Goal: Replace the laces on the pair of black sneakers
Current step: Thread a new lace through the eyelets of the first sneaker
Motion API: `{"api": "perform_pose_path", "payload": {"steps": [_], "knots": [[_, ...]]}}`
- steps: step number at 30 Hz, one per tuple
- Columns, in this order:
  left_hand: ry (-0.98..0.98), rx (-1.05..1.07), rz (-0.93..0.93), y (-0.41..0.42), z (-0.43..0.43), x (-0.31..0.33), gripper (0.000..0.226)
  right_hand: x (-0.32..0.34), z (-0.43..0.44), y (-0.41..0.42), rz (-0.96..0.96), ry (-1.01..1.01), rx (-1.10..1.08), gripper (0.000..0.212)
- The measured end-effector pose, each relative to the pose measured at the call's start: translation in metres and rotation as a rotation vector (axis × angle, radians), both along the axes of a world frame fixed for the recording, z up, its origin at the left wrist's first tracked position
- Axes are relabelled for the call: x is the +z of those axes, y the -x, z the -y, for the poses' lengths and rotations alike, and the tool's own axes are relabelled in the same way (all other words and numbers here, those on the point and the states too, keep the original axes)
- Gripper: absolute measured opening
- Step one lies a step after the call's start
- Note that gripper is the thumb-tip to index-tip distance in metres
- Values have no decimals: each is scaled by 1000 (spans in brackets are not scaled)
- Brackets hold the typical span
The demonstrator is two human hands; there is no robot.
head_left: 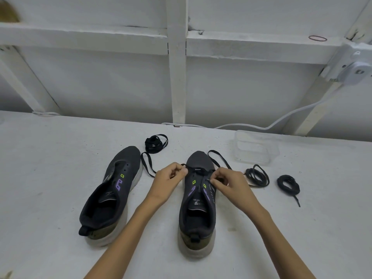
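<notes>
Pinching a black lace at the far eyelets of the right sneaker, both hands are seen curled: the left hand on the left run, the right hand on the right run. Loose lace ends are trailed either side of the toe. The left sneaker is stood unlaced on the white worktop. A far coil is laid beyond it, and two right coils near a clear box

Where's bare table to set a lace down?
Bare: table left of the left sneaker, and near-right, below the two coils. Crowded: between the sneakers, with the left hand and lace, and from the right sneaker to the tub.
</notes>
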State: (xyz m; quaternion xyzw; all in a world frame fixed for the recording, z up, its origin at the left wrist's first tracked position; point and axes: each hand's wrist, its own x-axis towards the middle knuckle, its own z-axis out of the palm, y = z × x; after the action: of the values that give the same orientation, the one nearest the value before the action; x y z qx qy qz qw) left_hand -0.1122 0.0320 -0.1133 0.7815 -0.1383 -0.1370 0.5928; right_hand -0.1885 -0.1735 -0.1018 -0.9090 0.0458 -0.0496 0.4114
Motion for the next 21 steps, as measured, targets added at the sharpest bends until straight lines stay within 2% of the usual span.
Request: {"api": "perform_pose_path", "payload": {"steps": [7,17,21], "knots": [[-12,31,41,3,-2,-5,8,5,-6,-3,-24,127,54,8],[-60,121,121,4,-3,0,11,31,-25,-15,-138,533,74,16],[-69,113,136,6,-3,-2,12,39,-44,-16,-197,744,44,9]]}}
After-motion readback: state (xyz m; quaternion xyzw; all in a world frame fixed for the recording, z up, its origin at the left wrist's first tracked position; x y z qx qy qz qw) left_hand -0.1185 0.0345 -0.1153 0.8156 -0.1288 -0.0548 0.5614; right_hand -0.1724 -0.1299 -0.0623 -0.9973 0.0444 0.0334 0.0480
